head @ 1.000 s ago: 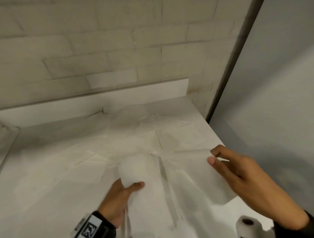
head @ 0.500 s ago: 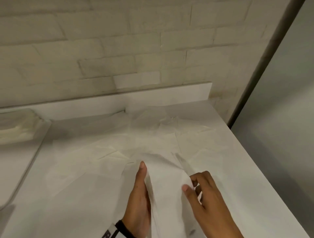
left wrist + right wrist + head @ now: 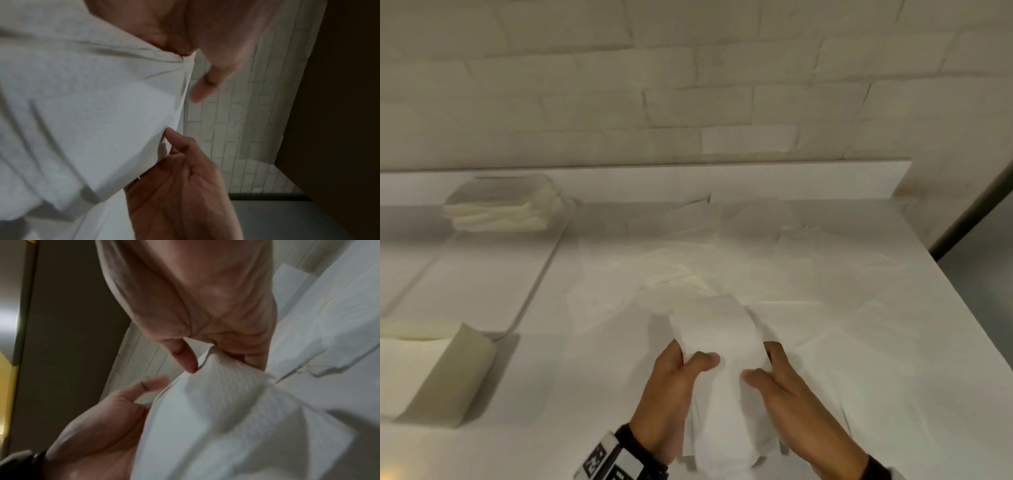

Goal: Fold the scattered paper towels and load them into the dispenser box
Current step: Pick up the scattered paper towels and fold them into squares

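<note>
Low in the centre of the head view, both hands hold a narrow folded white paper towel (image 3: 717,334) above the counter. My left hand (image 3: 688,359) grips its left edge, thumb on top. From the other side my right hand (image 3: 762,365) pinches its right edge. The left wrist view shows the paper towel (image 3: 92,113) with my left hand's thumb (image 3: 205,87) at its edge. In the right wrist view my right hand's fingers (image 3: 185,356) pinch the paper towel (image 3: 226,402). Several loose paper towels (image 3: 791,263) lie spread over the white counter. The dispenser box (image 3: 458,373) stands at the left with towels in it.
A white tray (image 3: 527,294) lies at the back left and carries a stack of folded towels (image 3: 500,209). A brick wall (image 3: 688,85) runs behind the counter. The counter's right edge (image 3: 969,335) drops off to a grey floor.
The right hand came in from the right and joined the left on the towel, which now stands as a narrow folded strip. The view swung left, and the tray and dispenser box came into sight.
</note>
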The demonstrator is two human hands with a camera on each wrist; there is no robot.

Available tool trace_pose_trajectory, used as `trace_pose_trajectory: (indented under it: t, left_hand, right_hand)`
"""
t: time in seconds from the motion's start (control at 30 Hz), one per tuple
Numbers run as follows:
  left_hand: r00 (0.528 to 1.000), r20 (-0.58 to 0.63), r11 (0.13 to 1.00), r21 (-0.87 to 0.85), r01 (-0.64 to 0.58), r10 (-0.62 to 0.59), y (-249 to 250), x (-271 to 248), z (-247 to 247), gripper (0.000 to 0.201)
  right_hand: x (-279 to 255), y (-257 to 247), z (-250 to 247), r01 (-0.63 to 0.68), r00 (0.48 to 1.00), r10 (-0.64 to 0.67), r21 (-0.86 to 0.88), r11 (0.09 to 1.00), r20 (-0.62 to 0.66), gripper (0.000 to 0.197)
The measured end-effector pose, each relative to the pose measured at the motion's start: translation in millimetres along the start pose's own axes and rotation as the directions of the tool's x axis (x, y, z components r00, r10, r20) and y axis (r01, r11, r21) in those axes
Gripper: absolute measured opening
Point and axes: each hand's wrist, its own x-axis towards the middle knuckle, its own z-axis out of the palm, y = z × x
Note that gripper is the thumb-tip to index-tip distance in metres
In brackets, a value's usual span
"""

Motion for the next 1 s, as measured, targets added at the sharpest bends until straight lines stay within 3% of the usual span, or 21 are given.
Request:
trace_pose_trajectory:
  t: [0.13,0.27,0.37,0.43,0.5,0.53,0.6,0.67,0.7,0.77,0.87,0.93,1.0]
  left_hand:
    - [0.999,0.033,0.982,0.187,0.031,-0.038,9.2,4.0,-22.9,0.032]
    - [0.993,0.110,0.929,0.370,0.009,-0.053,27.3,20.3,-39.8,0.035]
    - [0.986,0.082,0.856,0.490,-0.167,0.145,49.4,29.2,-40.4,0.033]
    - [0.947,0.067,0.786,0.542,-0.298,0.314,65.0,30.9,-39.7,0.032]
    - [0.913,0.077,0.759,0.531,-0.377,0.400,74.3,31.7,-41.0,0.029]
    - [0.925,0.076,0.807,0.467,-0.363,0.372,75.6,32.4,-43.6,0.029]
    - [0.978,0.083,0.930,0.302,-0.209,0.193,73.2,32.1,-49.5,0.032]
    - [0.994,0.099,0.958,0.275,-0.078,0.052,67.1,32.3,-56.9,0.033]
    - [0.994,0.083,0.944,0.316,-0.091,0.068,64.4,32.9,-58.8,0.032]
    - [0.968,0.047,0.847,0.475,-0.238,0.245,62.6,33.2,-58.1,0.033]
    - [0.860,0.074,0.665,0.602,-0.442,0.505,64.4,28.5,-47.5,0.035]
    - [0.822,0.067,0.652,0.575,-0.495,0.565,59.5,26.2,-43.3,0.033]
    - [0.844,0.055,0.683,0.561,-0.468,0.533,43.9,26.7,-44.3,0.035]
  right_hand:
    - [15.3,-11.9,6.2,-0.051,0.997,0.040,0.186,0.981,0.061,0.031]
    - [30.6,-29.6,19.0,0.093,0.993,-0.104,0.195,0.976,0.050,0.040]
    - [39.3,-53.6,25.7,0.257,0.966,-0.259,0.120,0.959,-0.002,0.038]
    - [42.3,-67.9,27.9,0.345,0.939,-0.344,0.084,0.935,-0.025,0.038]
    - [46.3,-75.6,28.8,0.384,0.923,-0.382,0.078,0.920,-0.034,0.039]
    - [48.9,-75.9,29.1,0.373,0.928,-0.373,0.098,0.923,-0.019,0.038]
    - [53.5,-72.8,29.4,0.306,0.949,-0.313,0.152,0.940,0.026,0.036]
    - [55.6,-64.1,33.5,0.262,0.963,-0.268,0.137,0.955,0.028,0.030]
    - [54.9,-60.9,37.5,0.276,0.960,-0.278,0.084,0.957,0.012,0.028]
    - [55.2,-56.8,46.4,0.373,0.926,-0.376,-0.058,0.926,-0.047,0.026]
    - [53.4,-64.1,57.0,0.546,0.818,-0.551,-0.079,0.834,-0.164,0.026]
    - [54.3,-66.0,59.3,0.583,0.798,-0.567,0.018,0.813,-0.205,0.032]
    - [57.8,-55.2,60.9,0.545,0.831,-0.529,0.056,0.837,-0.173,0.037]
